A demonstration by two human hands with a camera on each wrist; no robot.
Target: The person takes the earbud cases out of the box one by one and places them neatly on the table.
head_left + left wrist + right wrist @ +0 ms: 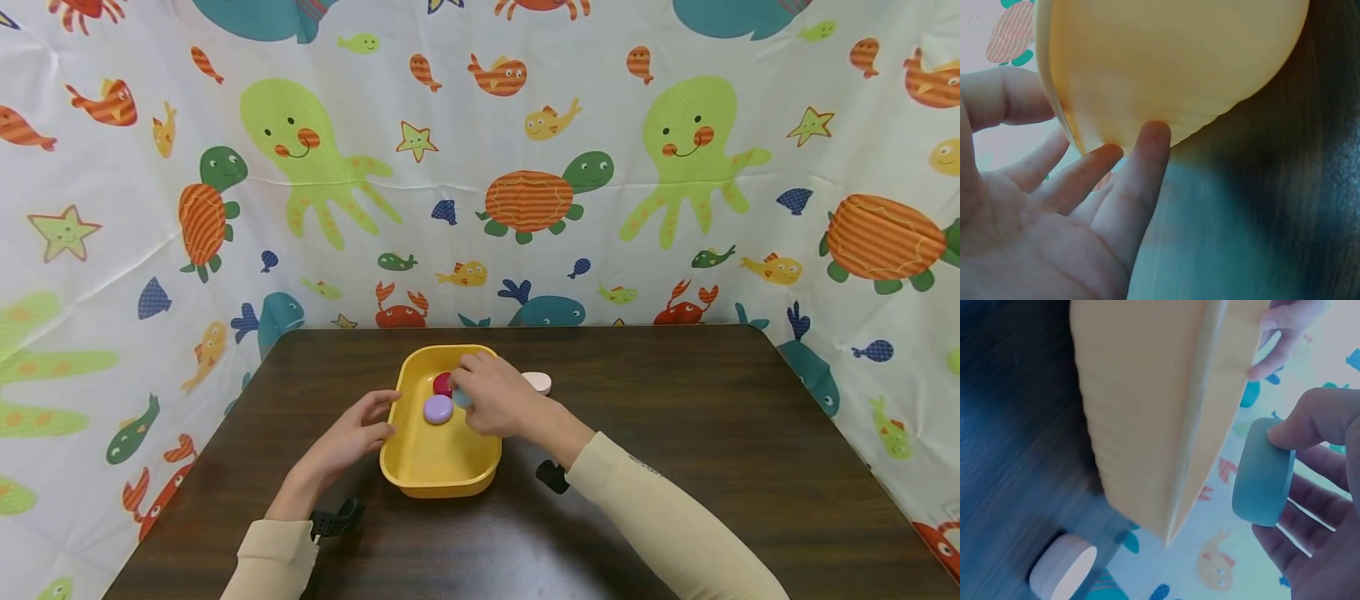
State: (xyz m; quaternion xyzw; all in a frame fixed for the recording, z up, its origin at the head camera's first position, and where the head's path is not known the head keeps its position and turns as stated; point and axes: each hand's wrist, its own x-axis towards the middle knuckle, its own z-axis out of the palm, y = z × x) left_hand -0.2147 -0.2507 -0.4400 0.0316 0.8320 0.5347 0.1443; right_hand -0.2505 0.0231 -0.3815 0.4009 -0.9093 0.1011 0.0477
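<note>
A yellow plastic tub (442, 475) stands on the dark table. Inside it lie a purple bar of soap (438, 409) and a red one, the red soap (442, 384), partly covered by the right hand in the head view. My left hand (348, 437) is at the tub's left side, its fingertips (1155, 134) touching the outer wall with fingers loosely extended. Over the tub's right part, my right hand (498, 396) pinches a light blue bar of soap (1263, 472) between thumb and fingers, above the rim.
A pale pink bar of soap (537, 382) lies on the table (675, 417) just right of the tub. Each wrist has a black strap. Behind the table hangs a white curtain (465, 183) printed with sea animals.
</note>
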